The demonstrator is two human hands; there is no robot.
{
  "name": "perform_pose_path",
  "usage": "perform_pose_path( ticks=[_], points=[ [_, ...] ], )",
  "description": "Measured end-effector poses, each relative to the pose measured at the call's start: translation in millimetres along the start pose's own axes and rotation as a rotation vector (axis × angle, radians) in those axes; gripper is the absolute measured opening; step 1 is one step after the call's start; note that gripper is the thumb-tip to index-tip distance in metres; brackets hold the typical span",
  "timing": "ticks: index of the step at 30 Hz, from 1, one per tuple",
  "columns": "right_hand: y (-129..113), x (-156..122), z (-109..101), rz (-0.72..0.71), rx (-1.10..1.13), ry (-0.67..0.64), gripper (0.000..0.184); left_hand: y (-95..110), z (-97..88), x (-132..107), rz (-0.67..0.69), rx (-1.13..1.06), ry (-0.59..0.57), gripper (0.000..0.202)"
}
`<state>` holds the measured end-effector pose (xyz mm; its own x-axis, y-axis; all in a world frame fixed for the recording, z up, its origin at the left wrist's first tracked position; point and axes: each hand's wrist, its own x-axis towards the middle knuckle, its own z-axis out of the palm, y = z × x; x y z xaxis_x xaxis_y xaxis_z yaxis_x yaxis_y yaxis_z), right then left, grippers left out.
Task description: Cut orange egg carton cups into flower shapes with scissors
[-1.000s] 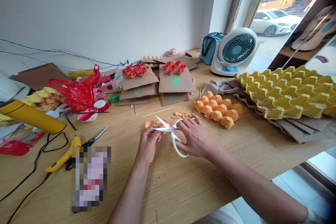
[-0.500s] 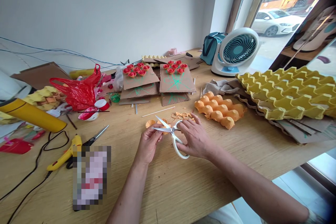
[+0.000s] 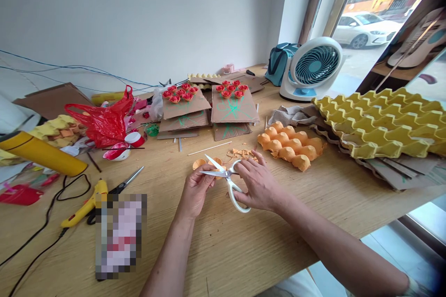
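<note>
White-handled scissors point(image 3: 226, 174) are in my right hand point(image 3: 259, 183), its fingers through the loops and the blades apart, pointing left. My left hand point(image 3: 195, 188) is closed in a pinch at the blades, on a small orange egg-carton piece point(image 3: 220, 177) mostly hidden by fingers and blades. Just beyond the hands lie a cut orange egg-carton cup point(image 3: 199, 164) and torn orange scraps point(image 3: 240, 153). An orange egg-carton section point(image 3: 289, 143) rests bumps-up to the right of my right hand.
Cardboard panels with red flowers point(image 3: 233, 106) stand behind. Yellow egg trays point(image 3: 383, 123) and a fan point(image 3: 311, 69) are at right. Leftward lie a yellow glue gun point(image 3: 87, 204) with its cord, black-handled scissors point(image 3: 128, 180), a yellow cylinder point(image 3: 43, 153) and a red bag point(image 3: 104, 120).
The hands and scissors stay in nearly the same place. The scissors' lower handle has swung down slightly, with the blades still apart.
</note>
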<state>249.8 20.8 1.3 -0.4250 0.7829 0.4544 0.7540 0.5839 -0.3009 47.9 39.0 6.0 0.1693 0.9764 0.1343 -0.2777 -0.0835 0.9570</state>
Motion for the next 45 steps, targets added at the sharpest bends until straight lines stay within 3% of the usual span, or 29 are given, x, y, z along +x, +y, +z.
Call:
perform_pose_path(
  ticks=[18, 32, 45],
  points=[
    [-2.1, 1.4, -4.5, -0.051, 0.115, 0.008, 0.026, 2.5, -5.3, -0.2, 0.025, 0.046, -0.034, 0.026],
    [-3.0, 1.6, -7.2, -0.07, 0.103, -0.009, 0.025, 10.0, -23.6, 1.5, 0.134, 0.304, -0.104, 0.015],
    [-2.5, 2.8, -8.5, -0.075, 0.116, -0.043, 0.022, 19.6, -22.3, 2.8, 0.151, 0.406, -0.112, 0.017]
  ],
)
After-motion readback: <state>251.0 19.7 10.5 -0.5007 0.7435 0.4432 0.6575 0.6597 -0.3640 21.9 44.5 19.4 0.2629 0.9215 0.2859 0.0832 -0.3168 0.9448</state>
